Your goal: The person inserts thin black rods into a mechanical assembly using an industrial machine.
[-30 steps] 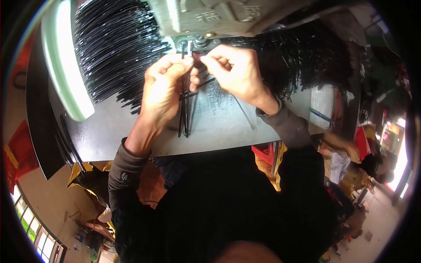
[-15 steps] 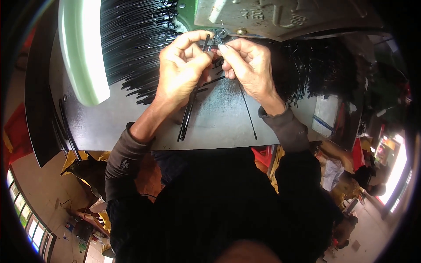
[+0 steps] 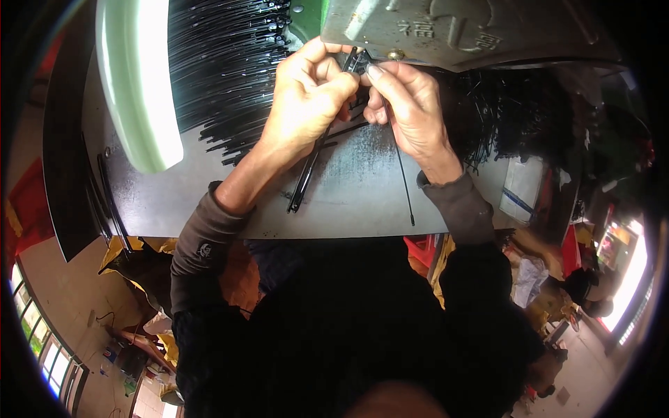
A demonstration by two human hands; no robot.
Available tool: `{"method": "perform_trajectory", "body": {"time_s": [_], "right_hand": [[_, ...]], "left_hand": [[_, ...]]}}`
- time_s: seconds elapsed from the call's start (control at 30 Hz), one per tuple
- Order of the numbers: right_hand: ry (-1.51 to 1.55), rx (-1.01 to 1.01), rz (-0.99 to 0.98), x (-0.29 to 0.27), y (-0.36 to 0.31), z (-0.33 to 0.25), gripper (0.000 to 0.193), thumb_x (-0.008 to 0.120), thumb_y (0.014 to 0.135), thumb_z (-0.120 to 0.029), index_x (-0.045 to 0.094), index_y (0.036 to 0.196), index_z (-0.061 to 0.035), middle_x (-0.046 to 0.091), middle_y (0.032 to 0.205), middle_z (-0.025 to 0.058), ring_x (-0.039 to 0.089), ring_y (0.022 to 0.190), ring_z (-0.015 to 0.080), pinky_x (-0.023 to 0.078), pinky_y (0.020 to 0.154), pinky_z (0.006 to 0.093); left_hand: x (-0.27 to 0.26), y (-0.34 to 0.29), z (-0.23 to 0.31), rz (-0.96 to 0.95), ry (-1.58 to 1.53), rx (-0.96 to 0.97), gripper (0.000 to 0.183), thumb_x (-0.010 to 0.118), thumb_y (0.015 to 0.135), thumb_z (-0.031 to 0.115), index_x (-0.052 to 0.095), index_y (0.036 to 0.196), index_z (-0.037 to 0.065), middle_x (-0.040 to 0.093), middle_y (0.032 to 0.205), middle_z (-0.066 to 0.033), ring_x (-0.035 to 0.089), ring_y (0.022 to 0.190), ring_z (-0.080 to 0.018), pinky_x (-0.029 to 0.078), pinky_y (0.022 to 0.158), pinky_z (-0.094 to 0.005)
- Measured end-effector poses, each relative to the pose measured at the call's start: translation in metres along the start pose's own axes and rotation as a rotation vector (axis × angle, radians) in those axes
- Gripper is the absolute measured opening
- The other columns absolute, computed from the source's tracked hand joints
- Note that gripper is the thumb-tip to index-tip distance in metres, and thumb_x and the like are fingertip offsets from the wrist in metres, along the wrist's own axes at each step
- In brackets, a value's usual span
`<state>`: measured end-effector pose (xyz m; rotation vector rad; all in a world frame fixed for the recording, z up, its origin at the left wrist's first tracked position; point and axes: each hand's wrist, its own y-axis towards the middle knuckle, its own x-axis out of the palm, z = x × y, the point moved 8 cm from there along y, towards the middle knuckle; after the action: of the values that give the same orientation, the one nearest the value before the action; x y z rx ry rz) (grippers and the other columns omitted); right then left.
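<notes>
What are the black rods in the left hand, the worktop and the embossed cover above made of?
The black rods in the left hand: perhaps painted metal or plastic; glossy highlights fit either. The grey worktop: probably bare sheet metal, by its dull sheen and smudges. The embossed cover: likely metal, from its raised shapes and bright reflection.

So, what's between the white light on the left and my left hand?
In the head view, a dense pile of black rods fills the stretch between the white light and your left hand.
</notes>
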<state>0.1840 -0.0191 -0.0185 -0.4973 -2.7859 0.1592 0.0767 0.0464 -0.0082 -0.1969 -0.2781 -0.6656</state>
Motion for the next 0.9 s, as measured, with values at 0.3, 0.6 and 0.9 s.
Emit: {"method": "perform_trajectory", "body": {"time_s": [0.3, 0.6, 0.9], "right_hand": [[-0.117, -0.068, 0.057, -0.003, -0.001, -0.005, 0.015, 0.055, 0.091, -0.009, 0.063, 0.091, 0.0037, 0.052, 0.058, 0.0011, 0.044, 0.047, 0.006, 0.042, 0.046, 0.0214], [-0.091, 0.008, 0.037, -0.004, 0.001, -0.008, 0.017, 0.054, 0.091, -0.011, 0.063, 0.086, 0.0031, 0.047, 0.054, -0.001, 0.04, 0.045, 0.005, 0.042, 0.048, 0.0235], [-0.471, -0.154, 0.059, 0.003, 0.003, -0.033, 0.019, 0.055, 0.09, -0.013, 0.063, 0.083, 0.0031, 0.046, 0.052, -0.0017, 0.039, 0.044, 0.0042, 0.042, 0.049, 0.0231]], "left_hand": [[0.003, -0.002, -0.002, 0.009, -0.036, -0.025, 0.027, 0.055, 0.08, -0.002, 0.055, 0.107, -0.001, 0.053, 0.058, -0.0002, 0.049, 0.044, -0.0051, 0.042, 0.04, -0.0197], [0.002, -0.002, -0.001, 0.006, -0.043, -0.003, 0.028, 0.055, 0.078, -0.003, 0.054, 0.106, -0.004, 0.055, 0.059, -0.0019, 0.05, 0.044, -0.0058, 0.042, 0.039, -0.0197], [0.002, -0.002, -0.001, -0.002, -0.078, -0.009, 0.028, 0.056, 0.077, -0.002, 0.055, 0.105, -0.004, 0.054, 0.058, -0.0024, 0.05, 0.043, -0.0067, 0.043, 0.04, -0.0204]]}}
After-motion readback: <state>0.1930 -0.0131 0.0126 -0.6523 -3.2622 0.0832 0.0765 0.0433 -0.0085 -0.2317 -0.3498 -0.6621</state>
